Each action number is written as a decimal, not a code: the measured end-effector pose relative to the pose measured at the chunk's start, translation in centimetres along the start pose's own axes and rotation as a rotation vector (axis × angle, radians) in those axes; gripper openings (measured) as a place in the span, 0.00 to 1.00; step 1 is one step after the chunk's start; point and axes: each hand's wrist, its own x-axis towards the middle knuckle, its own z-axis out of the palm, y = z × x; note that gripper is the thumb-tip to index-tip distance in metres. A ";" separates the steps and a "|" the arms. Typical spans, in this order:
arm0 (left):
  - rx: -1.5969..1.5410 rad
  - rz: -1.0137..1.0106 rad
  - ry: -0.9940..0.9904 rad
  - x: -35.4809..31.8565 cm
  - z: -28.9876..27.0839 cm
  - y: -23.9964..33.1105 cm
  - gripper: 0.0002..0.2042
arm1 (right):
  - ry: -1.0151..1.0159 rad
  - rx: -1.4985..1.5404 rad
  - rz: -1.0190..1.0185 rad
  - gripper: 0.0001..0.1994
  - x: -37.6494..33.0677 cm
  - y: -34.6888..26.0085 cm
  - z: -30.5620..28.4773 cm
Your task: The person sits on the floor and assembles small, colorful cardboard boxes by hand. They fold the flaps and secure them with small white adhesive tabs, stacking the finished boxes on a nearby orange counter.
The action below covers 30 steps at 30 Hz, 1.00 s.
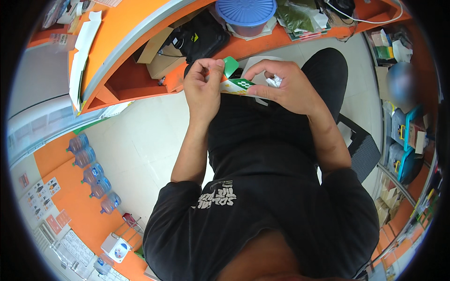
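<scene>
A small green and white carton [236,86] is held above my lap between both hands, with a green flap [230,67] standing up from it. My left hand [204,90] pinches its left end, thumb near the flap. At the other end, my right hand [287,88] grips the edge between thumb and forefinger. A crumpled white piece [274,82], perhaps paper or tissue, sits tucked in the right hand's curled fingers. Behind this hand is a white sheet-like thing [262,60], partly hidden. What the carton contains cannot be made out.
Ahead stands a curved orange counter [131,44] with a lower shelf. It holds a blue-lidded tub [246,11], a black bag [201,40] and cardboard [164,58]. Several large water bottles [92,173] line the left. A dark woven chair [365,152] and loaded shelves [398,122] are at right.
</scene>
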 end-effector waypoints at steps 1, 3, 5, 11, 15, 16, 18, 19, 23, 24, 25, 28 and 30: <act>-0.018 -0.023 0.017 0.0 -0.1 0.1 0.07 | 0.021 -0.026 -0.023 0.06 0.1 0.1 0.2; 0.050 -0.028 0.020 -0.1 -0.2 0.3 0.07 | 0.066 -0.080 -0.068 0.06 0.1 0.7 0.9; 0.169 -0.005 -0.008 -0.2 -0.1 0.4 0.07 | 0.183 -0.129 -0.137 0.06 0.0 1.4 1.9; 0.401 0.102 -0.170 0.3 -0.6 1.8 0.08 | 0.459 -0.261 -0.328 0.05 0.4 2.7 4.6; 0.376 0.173 -0.214 0.6 -1.1 2.5 0.07 | 0.532 -0.218 -0.346 0.06 0.6 2.7 5.3; 0.380 0.177 -0.218 0.6 -1.2 2.6 0.07 | 0.558 -0.218 -0.361 0.06 0.7 2.5 5.3; 0.335 0.142 -0.240 0.6 -1.4 3.0 0.08 | 0.607 -0.219 -0.390 0.07 0.8 2.3 5.3; 0.311 0.125 -0.251 0.6 -1.4 3.1 0.09 | 0.600 -0.212 -0.386 0.06 0.9 2.2 5.3; 0.199 0.057 -0.256 0.5 -1.7 3.0 0.09 | 0.545 -0.181 -0.381 0.06 1.2 1.7 5.0; 0.198 0.062 -0.261 0.4 -1.7 3.1 0.09 | 0.524 -0.171 -0.380 0.06 1.2 1.7 4.9; 0.197 0.068 -0.266 0.4 -1.7 3.2 0.09 | 0.510 -0.164 -0.378 0.06 1.2 1.6 4.9; 0.188 0.070 -0.263 0.4 -1.7 3.4 0.09 | 0.473 -0.154 -0.374 0.06 1.2 1.3 4.6; 0.187 0.074 -0.261 0.4 -1.8 3.3 0.09 | 0.461 -0.164 -0.375 0.05 1.2 1.1 4.4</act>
